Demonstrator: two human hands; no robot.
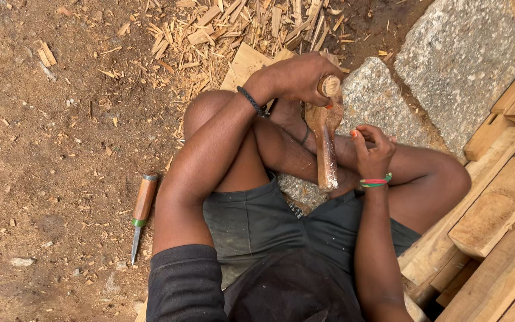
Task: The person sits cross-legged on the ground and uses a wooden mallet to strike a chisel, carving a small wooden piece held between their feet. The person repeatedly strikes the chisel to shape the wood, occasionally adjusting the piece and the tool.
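Workpiece gripped in both hands above the lap, chisel set aside on the ground.

Chisel (142,213) with wooden handle lying on bare dirt at far left, blade toward the body, within reach but clear of the legs. Left hand (296,76) closed tight around the upper end of the carved wooden piece (325,140), steadying it upright. Right hand (372,152) loosely curled, fingers half open, just beside the lower shaft; contact not discernible. Granite blocks (454,53) and stacked planks (502,209) at right.
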